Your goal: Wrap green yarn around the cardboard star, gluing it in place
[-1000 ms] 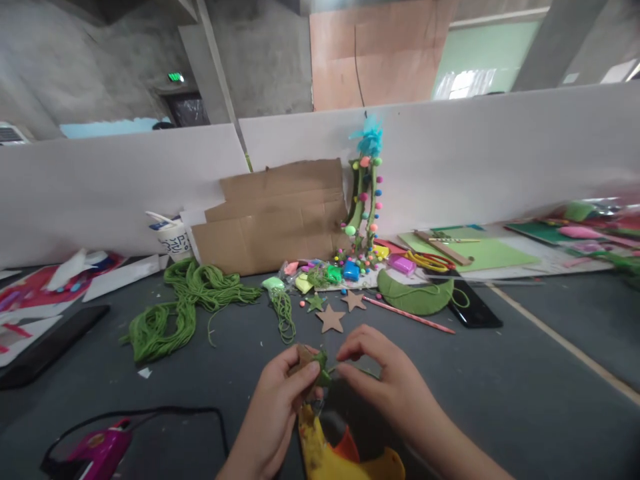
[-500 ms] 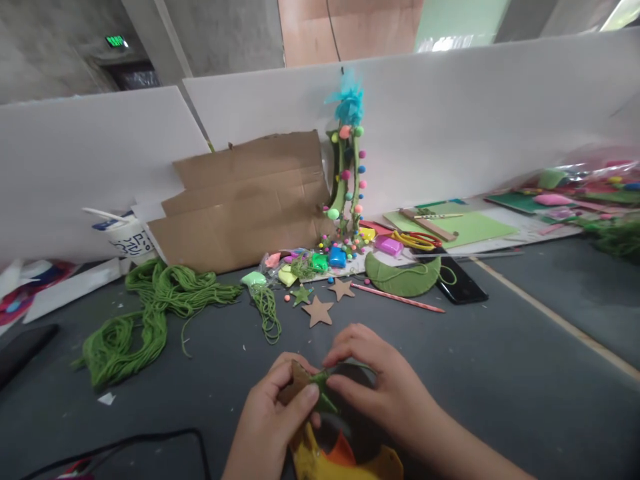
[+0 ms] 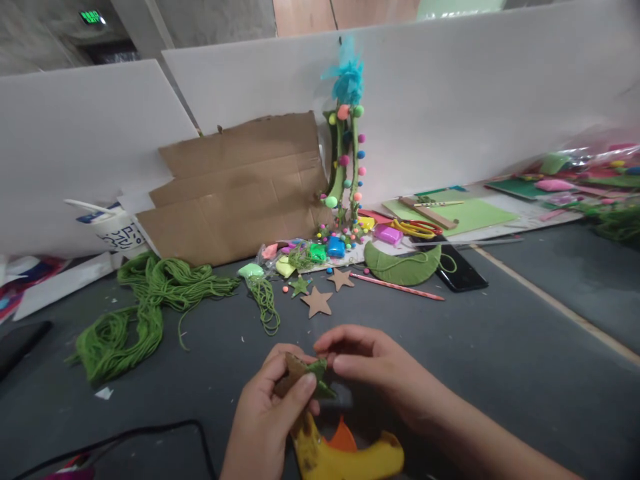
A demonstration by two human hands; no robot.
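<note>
A cardboard star (image 3: pixel 296 369), partly wrapped in green yarn (image 3: pixel 325 388), is held low in the view at six o'clock, pinched between the thumb and fingers of the left hand (image 3: pixel 270 408). The right hand (image 3: pixel 376 357) is placed on the star's right, its thumb and fingers curved towards the green tip — whether a strand is gripped there cannot be told. From that star, a yellow glue gun (image 3: pixel 350 461) is seen at five o'clock. Two bare stars (image 3: pixel 317 303) are laid at twelve and one o'clock. A yarn heap (image 3: pixel 143 307) is left at ten o'clock, a green crescent (image 3: pixel 403 268) is set between one and two — with a striped pencil (image 3: pixel 400 287) in front — and a black phone (image 3: pixel 465 273) is seen at two.
</note>
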